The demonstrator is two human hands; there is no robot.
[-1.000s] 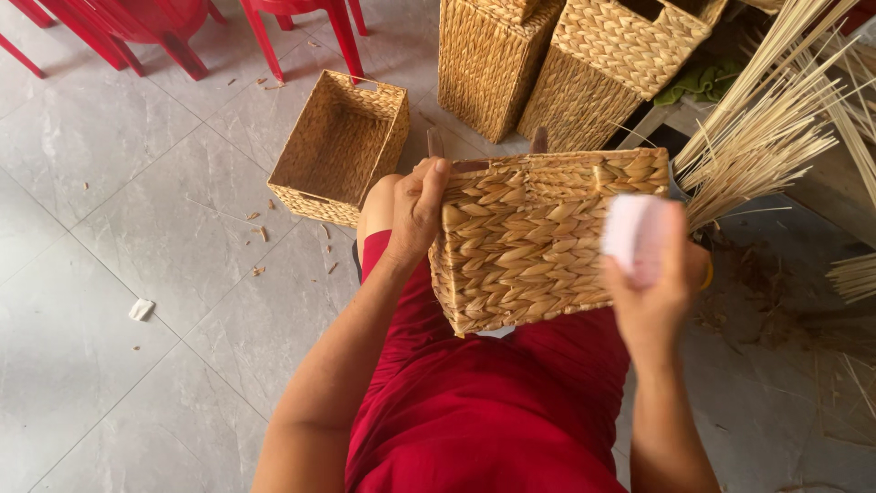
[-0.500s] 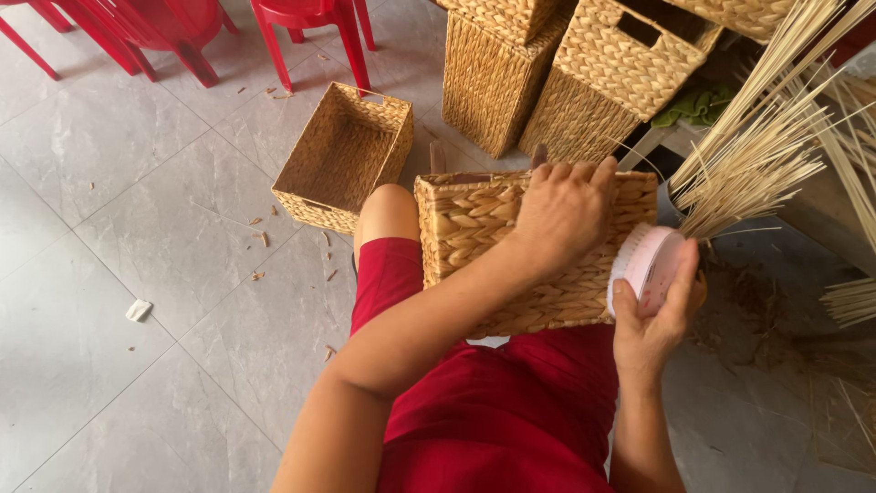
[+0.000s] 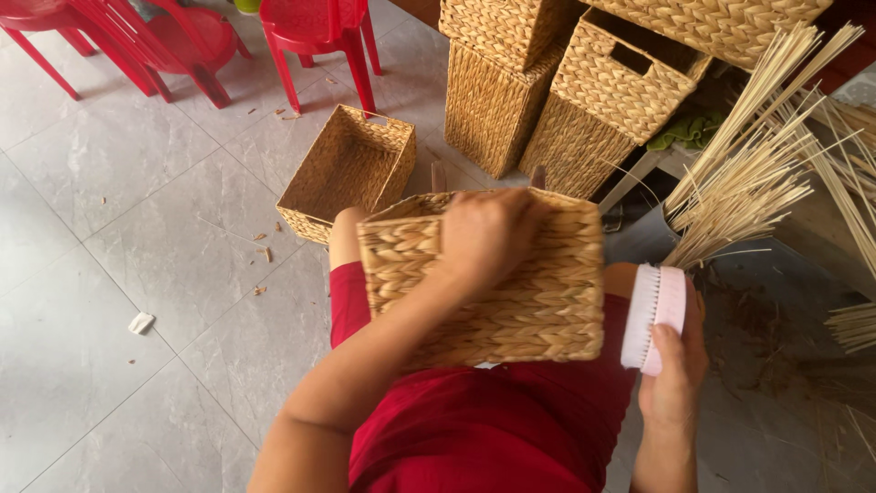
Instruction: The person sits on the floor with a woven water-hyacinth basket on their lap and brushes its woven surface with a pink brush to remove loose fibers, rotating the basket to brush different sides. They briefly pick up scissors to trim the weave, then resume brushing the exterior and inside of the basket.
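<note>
Right hand [image 3: 673, 379] grips pink brush [image 3: 653, 316], bristles just beside woven basket [image 3: 484, 278] on red lap. Left hand [image 3: 488, 233] clamps basket's far rim. Basket looks fully woven; brushing seems underway. Farther: open basket [image 3: 347, 169] on floor, stacked baskets [image 3: 557, 82], reed bundle [image 3: 757, 155].

Open woven basket [image 3: 345, 172] on grey tiles, stacked baskets [image 3: 557, 91] behind, red plastic chairs [image 3: 182, 41] (legs mostly) — pale reed bundle [image 3: 757, 173] right

I see a coarse plaited straw basket [image 3: 511, 292], matt and rough, on my red cloth lap [image 3: 493, 429]; the pink brush [image 3: 655, 315] looks smooth plastic, the floor tiles [image 3: 109, 237] glossy grey stone, chairs [image 3: 319, 27] shiny plastic
</note>
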